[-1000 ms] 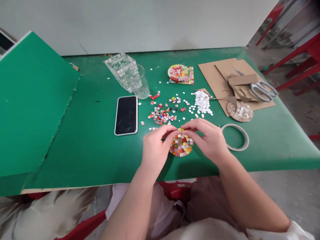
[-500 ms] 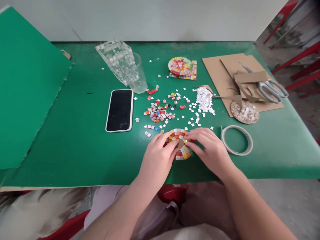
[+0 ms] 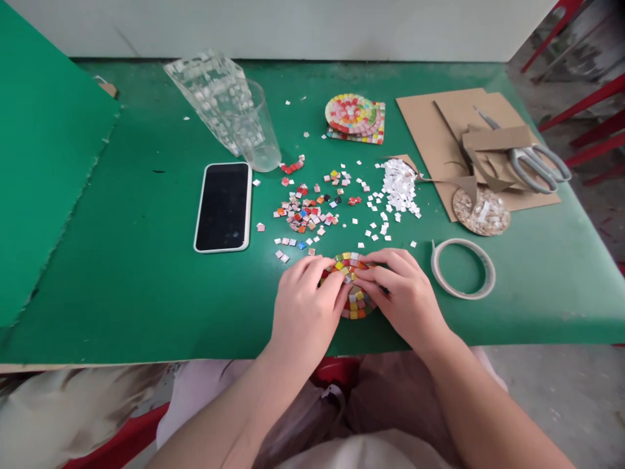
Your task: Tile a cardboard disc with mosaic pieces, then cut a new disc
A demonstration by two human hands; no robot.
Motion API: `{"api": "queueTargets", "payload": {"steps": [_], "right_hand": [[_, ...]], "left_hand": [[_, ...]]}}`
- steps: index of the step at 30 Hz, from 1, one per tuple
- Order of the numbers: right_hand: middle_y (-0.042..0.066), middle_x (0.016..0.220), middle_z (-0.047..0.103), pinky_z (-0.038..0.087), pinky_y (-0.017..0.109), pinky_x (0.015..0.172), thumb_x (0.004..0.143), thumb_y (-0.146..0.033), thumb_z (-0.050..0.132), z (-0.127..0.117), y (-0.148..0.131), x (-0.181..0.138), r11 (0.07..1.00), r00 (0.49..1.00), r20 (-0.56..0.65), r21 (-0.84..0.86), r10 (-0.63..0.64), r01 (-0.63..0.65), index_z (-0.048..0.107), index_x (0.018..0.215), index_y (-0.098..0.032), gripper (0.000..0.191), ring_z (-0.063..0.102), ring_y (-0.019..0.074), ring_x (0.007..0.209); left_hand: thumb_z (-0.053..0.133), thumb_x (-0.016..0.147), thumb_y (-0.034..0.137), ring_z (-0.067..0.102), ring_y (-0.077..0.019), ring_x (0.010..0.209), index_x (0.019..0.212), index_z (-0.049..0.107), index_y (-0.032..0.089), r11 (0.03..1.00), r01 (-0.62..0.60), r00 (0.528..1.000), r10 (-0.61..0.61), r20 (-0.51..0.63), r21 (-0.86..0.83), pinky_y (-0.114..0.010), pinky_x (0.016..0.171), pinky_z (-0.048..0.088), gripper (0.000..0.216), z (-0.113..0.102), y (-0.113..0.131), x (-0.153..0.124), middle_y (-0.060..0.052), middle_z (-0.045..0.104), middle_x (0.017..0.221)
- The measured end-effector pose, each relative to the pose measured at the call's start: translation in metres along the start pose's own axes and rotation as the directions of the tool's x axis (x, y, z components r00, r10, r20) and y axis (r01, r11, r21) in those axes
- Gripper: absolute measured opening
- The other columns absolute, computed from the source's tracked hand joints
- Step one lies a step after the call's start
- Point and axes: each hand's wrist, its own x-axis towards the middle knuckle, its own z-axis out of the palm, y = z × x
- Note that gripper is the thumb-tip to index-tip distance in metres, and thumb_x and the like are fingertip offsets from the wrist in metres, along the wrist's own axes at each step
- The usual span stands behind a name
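Our left hand (image 3: 305, 306) and right hand (image 3: 403, 296) both lie over the round tile disc (image 3: 355, 305). The disc sits on the green table (image 3: 146, 293) right under the fingers, close to the near edge. On each hand the fingers are bent and drawn together, with the tips meeting over the middle of the disc. We cannot tell whether a tile is pinched between them.

A second ago our fingertips were at the far rim of the disc, pinching a small yellow piece, and most of the disc lay open to view. Now the hands are lower and closer together, and only the far arc and a strip between the thumbs show. The disc itself has kept its place under our hands.

Just beyond the fingertips lie the loose coloured tiles (image 3: 305, 218), and past the right hand is the heap of white scraps (image 3: 398, 185). The tape ring (image 3: 463, 268) lies just to the right of the right hand, not touching it. The phone (image 3: 223, 206) lies beyond and to the left of the left hand, well apart.
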Motion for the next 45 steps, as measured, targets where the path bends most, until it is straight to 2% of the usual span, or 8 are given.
{"api": "queueTargets", "payload": {"steps": [10,15,25,30,36,40,45], "right_hand": [[0.005,0.097,0.067,0.049,0.037,0.072,0.082,-0.013,0.055,-0.002,-0.006,-0.001,0.989,0.999,0.003,-0.138,-0.044,0.044,0.067,0.083,-0.021,0.015,0.056,0.0228,0.09],[0.005,0.095,0.068,0.048,0.038,0.074,0.082,-0.013,0.054,-0.002,-0.009,-0.002,0.981,0.999,0.018,-0.185,-0.048,0.051,0.067,0.083,-0.02,0.014,0.056,0.0235,0.09],[0.006,0.091,0.066,0.049,0.035,0.077,0.085,-0.015,0.053,-0.004,-0.007,0.0,0.999,1.0,0.004,-0.015,-0.03,0.03,0.064,0.085,-0.019,0.012,0.055,0.0206,0.087],[0.006,0.089,0.066,0.048,0.034,0.078,0.085,-0.018,0.054,-0.004,-0.006,0.001,1.0,1.0,0.006,0.004,0.009,-0.009,0.064,0.088,-0.019,0.011,0.055,0.0197,0.086],[0.007,0.088,0.065,0.048,0.034,0.076,0.086,-0.019,0.053,-0.003,-0.007,0.001,0.999,0.999,0.005,-0.001,0.043,-0.042,0.064,0.086,-0.019,0.012,0.057,0.0198,0.084],[0.009,0.089,0.065,0.049,0.035,0.076,0.085,-0.018,0.053,-0.003,-0.007,0.0,0.999,0.999,0.0,0.0,0.036,-0.036,0.065,0.084,-0.016,0.013,0.057,0.0209,0.084],[0.008,0.085,0.066,0.05,0.035,0.074,0.084,-0.017,0.052,0.0,-0.005,0.0,1.0,0.999,-0.047,0.023,0.02,-0.019,0.065,0.082,-0.018,0.014,0.058,0.0206,0.081]], "left_hand": [[0.051,0.083,0.019,0.056,-0.022,0.091,0.085,0.063,0.018,0.994,0.064,0.997,-0.068,0.048,0.085,-0.037,0.071,0.045,0.011,0.0,0.013,0.0,-0.005,0.064,0.097],[0.052,0.079,0.01,0.054,-0.0198,0.09,0.089,0.061,0.017,0.995,0.085,0.995,-0.087,0.055,0.043,-0.033,0.077,0.047,0.015,0.003,0.015,-0.002,-0.005,0.062,0.098],[0.052,0.081,0.012,0.052,-0.0201,0.089,0.089,0.059,0.016,0.998,0.055,0.997,-0.055,0.06,0.006,-0.034,0.078,0.049,0.011,0.003,0.014,0.001,-0.007,0.061,0.095],[0.05,0.084,0.016,0.054,-0.0203,0.091,0.089,0.059,0.016,0.999,0.047,0.997,-0.048,0.069,0.017,-0.034,0.077,0.049,0.011,0.002,0.013,0.001,-0.008,0.061,0.097],[0.05,0.084,0.021,0.057,-0.0199,0.088,0.085,0.058,0.015,0.994,0.046,0.996,-0.052,0.067,0.094,-0.032,0.072,0.049,0.01,0.0,0.012,0.002,-0.008,0.061,0.095],[0.051,0.081,0.012,0.058,-0.0202,0.082,0.082,0.058,0.014,0.982,-0.02,0.996,0.003,0.089,0.186,-0.031,0.067,0.049,0.008,-0.002,0.016,0.004,-0.008,0.062,0.09],[0.047,0.082,0.011,0.058,-0.017,0.062,0.074,0.057,0.014,0.922,-0.116,0.989,0.072,0.13,0.37,-0.027,0.052,0.046,0.013,-0.003,0.023,0.006,-0.006,0.059,0.072]]}}
